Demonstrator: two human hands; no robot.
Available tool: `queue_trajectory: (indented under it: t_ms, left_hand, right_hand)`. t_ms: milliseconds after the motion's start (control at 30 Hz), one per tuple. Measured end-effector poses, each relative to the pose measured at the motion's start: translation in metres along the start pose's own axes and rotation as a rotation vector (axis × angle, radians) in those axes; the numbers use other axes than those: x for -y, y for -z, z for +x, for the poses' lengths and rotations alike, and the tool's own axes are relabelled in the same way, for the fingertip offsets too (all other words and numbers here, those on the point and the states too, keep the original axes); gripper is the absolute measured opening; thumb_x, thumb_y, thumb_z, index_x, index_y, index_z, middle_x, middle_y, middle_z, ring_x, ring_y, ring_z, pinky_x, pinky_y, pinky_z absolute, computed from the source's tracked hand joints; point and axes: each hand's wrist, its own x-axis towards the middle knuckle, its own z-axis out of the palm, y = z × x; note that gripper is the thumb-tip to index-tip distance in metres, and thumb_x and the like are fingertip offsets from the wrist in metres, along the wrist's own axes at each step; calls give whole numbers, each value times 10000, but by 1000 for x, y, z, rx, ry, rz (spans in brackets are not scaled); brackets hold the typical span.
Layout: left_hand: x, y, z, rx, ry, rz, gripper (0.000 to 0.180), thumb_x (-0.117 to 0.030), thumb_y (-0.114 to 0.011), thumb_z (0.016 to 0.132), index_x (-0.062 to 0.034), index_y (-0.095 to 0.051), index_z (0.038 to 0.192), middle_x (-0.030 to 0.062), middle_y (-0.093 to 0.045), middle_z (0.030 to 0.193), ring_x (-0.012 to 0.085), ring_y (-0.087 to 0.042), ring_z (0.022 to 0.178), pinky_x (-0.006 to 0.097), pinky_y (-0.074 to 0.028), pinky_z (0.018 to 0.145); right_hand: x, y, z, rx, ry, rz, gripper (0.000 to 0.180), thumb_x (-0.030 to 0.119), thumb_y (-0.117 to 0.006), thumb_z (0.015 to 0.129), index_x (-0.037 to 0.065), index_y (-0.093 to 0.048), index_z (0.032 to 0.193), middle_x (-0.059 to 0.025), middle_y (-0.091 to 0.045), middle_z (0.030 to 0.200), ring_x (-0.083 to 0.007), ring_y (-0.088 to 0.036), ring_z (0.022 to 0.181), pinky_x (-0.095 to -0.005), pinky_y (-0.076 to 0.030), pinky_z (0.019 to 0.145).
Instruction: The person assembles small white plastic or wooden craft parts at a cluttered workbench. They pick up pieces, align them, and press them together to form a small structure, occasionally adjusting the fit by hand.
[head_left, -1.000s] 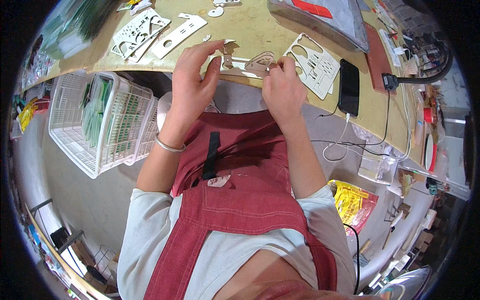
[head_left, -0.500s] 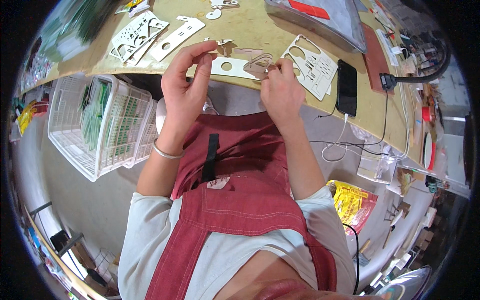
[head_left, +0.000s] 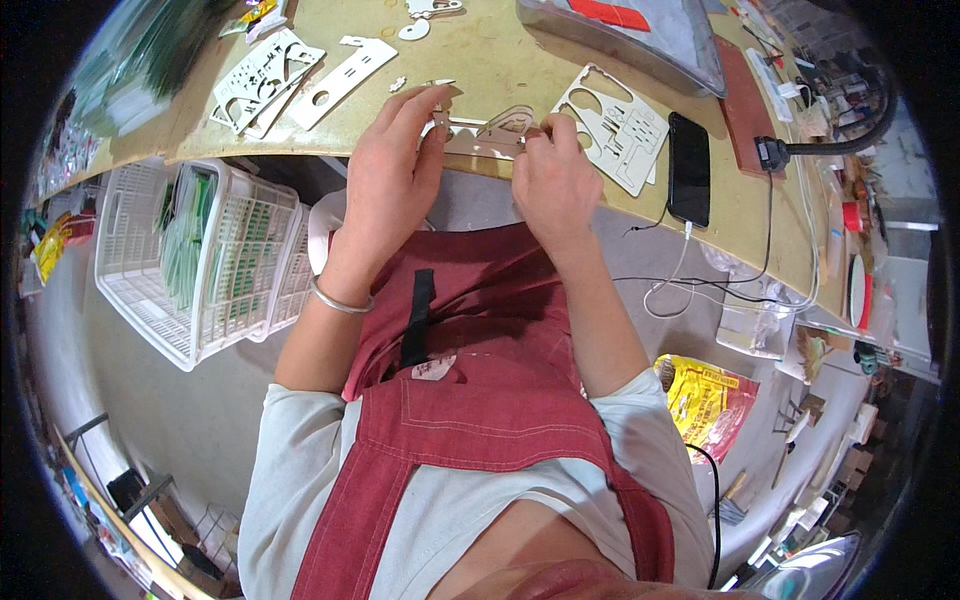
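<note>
A pale, flat wooden strip lies by the front edge of the workbench, between my hands. Upright on it stands a thin rounded wooden cut-out. My left hand is curled at the strip's left end, thumb and fingers closed around a small upright wooden part; the fingers partly hide the grip. With bent fingers, my right hand pinches the right end of the strip beside the rounded cut-out. Its fingertips are mostly hidden.
Perforated wooden sheets and a slotted plate lie at left, another cut-out sheet at right. Beside it a black phone trails a cable. A metal tray stands behind; white baskets sit below left.
My left hand has moved right and its fingers have closed at the strip's left end. My right hand has shifted slightly left and down, still pinching. The view has shifted slightly.
</note>
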Motion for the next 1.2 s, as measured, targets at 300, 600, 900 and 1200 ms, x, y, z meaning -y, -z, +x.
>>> queue_trajectory:
  t_ms: [300,600,900,1200]
  left_hand:
    - [-12,9,2,-185,-137,-249,295,57,-648,1023,3,-703,1307,172,-749,1255,287,-743,1122,366,-571,974]
    - [18,-5,-5,-58,-46,-22,320,30,-664,977,-29,-705,1288,183,-735,1162,389,-707,1047,439,-567,902]
    - [38,-19,-9,-76,-114,-54,245,47,-724,905,-42,-708,1133,150,-728,1048,383,-677,988,450,-550,866]
    - [41,-17,-13,0,-140,-196,303,1,-813,835,-57,-711,1114,113,-708,1026,340,-667,922,423,-534,792]
  right_hand:
    - [1,0,-1,-30,6,22,141,123,-718,876,44,-757,987,-96,-672,1162,-298,-735,787,-441,-585,651]
    - [-2,-4,0,-35,39,12,187,151,-757,860,58,-737,1021,-114,-608,1126,-311,-711,791,-429,-593,638]
    - [-6,-4,-3,15,28,35,282,97,-753,838,79,-756,1119,-99,-636,1207,-300,-725,853,-429,-598,666]
    - [-8,1,-1,60,3,90,581,13,-743,802,212,-762,1347,-83,-659,1240,-288,-737,889,-407,-599,702]
